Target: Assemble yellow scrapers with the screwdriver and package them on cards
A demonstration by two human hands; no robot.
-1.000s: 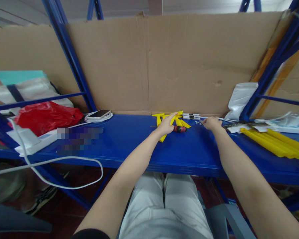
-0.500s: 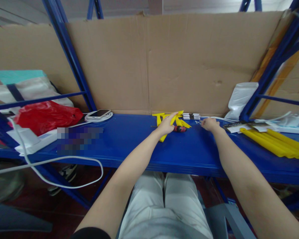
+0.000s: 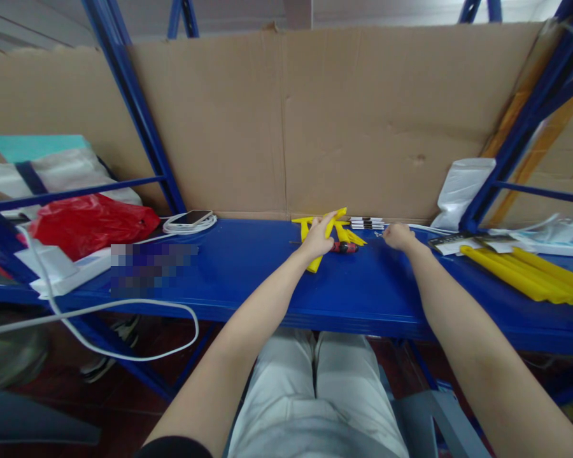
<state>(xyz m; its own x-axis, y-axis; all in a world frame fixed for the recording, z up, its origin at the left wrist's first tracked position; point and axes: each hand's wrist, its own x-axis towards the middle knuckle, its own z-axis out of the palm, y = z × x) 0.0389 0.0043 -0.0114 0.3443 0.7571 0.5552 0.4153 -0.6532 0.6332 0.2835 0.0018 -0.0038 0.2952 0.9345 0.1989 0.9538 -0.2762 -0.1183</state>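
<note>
Bag [image 3: 95, 221], contents hidden — left hand [image 3: 317, 240] clamped on yellow piece [image 3: 316, 264] — right hand [image 3: 398, 236] apart, grip unclear

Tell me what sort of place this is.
Probably a workshop or assembly station: a screwdriver, yellow parts and small metal pieces lie on a blue metal shelf.

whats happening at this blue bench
A person sits at the blue bench, their left hand holding a yellow plastic piece. More yellow pieces lie around it, beside a red and black screwdriver. The right hand is by some tiny metallic parts; whether it grips one is too small to tell. Long yellow tubes lie off to the right.
</note>
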